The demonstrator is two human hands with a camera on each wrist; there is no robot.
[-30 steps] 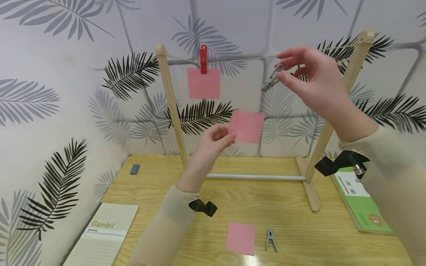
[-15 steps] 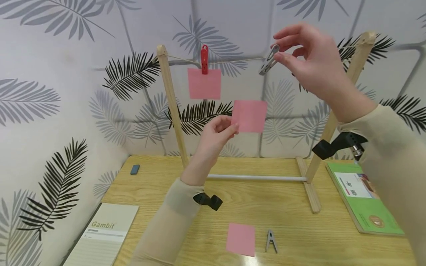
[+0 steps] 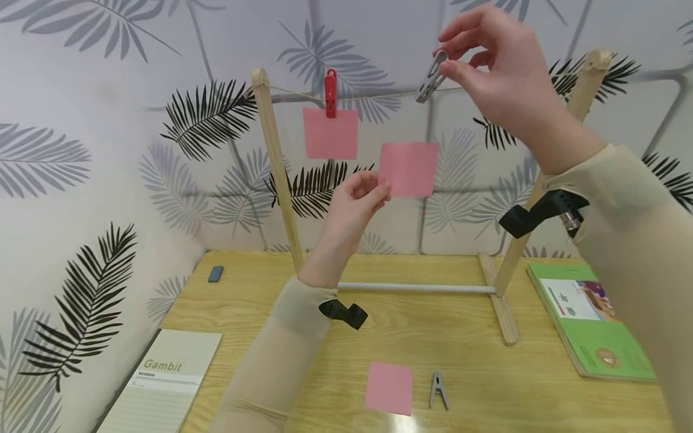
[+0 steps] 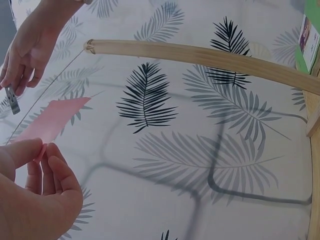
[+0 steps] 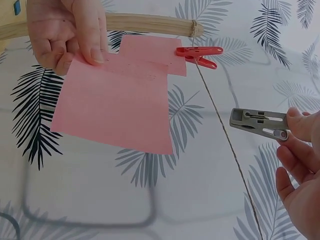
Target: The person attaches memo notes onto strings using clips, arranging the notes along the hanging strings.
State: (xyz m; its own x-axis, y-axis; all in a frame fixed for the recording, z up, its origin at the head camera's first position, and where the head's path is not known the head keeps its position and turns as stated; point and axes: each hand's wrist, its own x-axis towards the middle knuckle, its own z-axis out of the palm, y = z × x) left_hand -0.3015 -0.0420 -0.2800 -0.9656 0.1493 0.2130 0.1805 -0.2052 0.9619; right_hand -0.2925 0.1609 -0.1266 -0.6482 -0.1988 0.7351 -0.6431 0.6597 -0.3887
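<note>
Here we are with the left hand (image 3: 352, 219), pinching a pink paper square (image 3: 408, 169) by its lower left corner, thumb on the side facing us. Our guess at the reason: a corner grip leaves the whole top edge uncovered and the sheet facing us almost flat. The right hand (image 3: 503, 78) has a grey clip (image 3: 432, 77) between thumb and fingers, gripped at the handle end, so the nose points down and away from the fingers, which should make the clip easy to squeeze.

Moving out, we find the string (image 5: 222, 125). The clip's nose crosses it in the head view, but both wrist views show a gap. The paper's top edge sits below the line, unattached. To its left a red clip (image 3: 331, 95) bites the string and the top of a hanging pink square (image 3: 331, 135), keeping it level. The wooden posts (image 3: 278, 174) hold the string up, well above the tabletop (image 3: 471, 343), where a spare pink square (image 3: 389, 388) and a second grey clip (image 3: 439, 391) lie side by side, within easy reach, we'd say.

And the change over the last second: both hands have climbed! The grey clip was below the string; now it's level with it, and the held square has risen too, while the hanging one stays put.
</note>
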